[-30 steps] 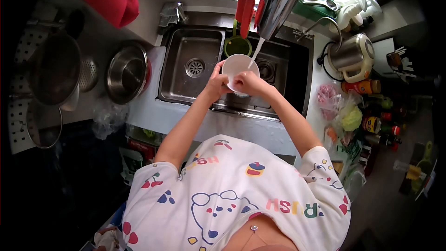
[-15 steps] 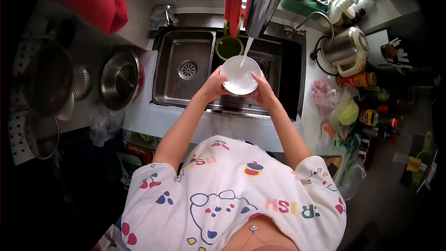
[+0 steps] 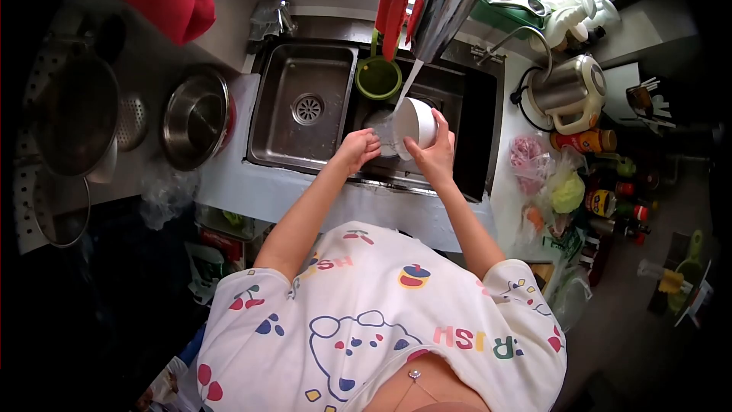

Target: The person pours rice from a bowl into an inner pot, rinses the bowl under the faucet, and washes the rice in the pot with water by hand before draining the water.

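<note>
Bowl (image 3: 420,127) tilts sideways, pinched in the person's right hand (image 3: 437,156); left hand (image 3: 358,149) curls in on itself just beside, tap (image 3: 454,8) running beyond both

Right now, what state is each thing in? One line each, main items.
Round white bowl: tipped on its side
Right hand: gripping the bowl
Left hand: fingers curled, apart from the bowl
Thick chrome faucet: running
Round metal drain: uncovered
Green round vessel: open-topped
Slim curved metal tap: no flow visible
</note>
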A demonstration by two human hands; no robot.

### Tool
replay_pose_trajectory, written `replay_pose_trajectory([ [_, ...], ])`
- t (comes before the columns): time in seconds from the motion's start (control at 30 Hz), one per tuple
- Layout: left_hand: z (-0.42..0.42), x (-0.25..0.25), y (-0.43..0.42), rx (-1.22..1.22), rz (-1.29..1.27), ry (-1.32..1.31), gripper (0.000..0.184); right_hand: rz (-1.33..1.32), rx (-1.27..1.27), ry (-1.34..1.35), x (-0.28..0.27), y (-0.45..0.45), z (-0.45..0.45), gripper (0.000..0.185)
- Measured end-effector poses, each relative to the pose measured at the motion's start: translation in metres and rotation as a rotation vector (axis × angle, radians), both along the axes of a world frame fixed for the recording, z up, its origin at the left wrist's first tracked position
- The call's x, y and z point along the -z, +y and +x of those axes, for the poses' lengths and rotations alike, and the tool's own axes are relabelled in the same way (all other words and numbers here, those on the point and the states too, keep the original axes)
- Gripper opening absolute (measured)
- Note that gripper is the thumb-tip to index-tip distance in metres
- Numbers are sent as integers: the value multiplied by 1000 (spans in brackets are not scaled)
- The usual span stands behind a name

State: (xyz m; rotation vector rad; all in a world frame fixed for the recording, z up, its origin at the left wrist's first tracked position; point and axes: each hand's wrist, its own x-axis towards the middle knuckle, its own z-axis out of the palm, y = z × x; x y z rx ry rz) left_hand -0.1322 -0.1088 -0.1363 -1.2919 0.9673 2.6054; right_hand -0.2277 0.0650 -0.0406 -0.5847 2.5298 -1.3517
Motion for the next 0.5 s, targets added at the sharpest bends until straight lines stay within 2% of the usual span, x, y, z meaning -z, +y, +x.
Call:
replay_pose_trajectory([
  [0.07, -2, -10, 6, 6, -14, -39, 51, 11, -80, 237, 1, 3, -4, 85],
  [0.17, -3, -4, 12, 27, -16, -43, 54, 35, -102, 294, -14, 8, -1, 87],
  [0.2, -4, -7, 13, 37, -15, -35, 54, 57, -134, 414, -14, 10, -2, 88],
  [0.3, -5, -16, 22, 163, -49, 1, 58, 16, -89, 439, -17, 12, 0, 88],
  [0.37, -8, -24, 30, 187, -32, 29, 60, -84, 30, 227, -23, 8, 0, 78],
  [0.43, -12, -60, 33, 221, 43, 124, 59, -584, 86, -580, 3, 10, -12, 69],
  [0.47, -13, -81, 33, 179, 89, 139, 59, -611, 147, -755, -23, 5, -7, 64],
  [0.5, -14, -84, 32, 163, 62, 191, 59, -600, 170, -819, -19, 2, -8, 63],
])
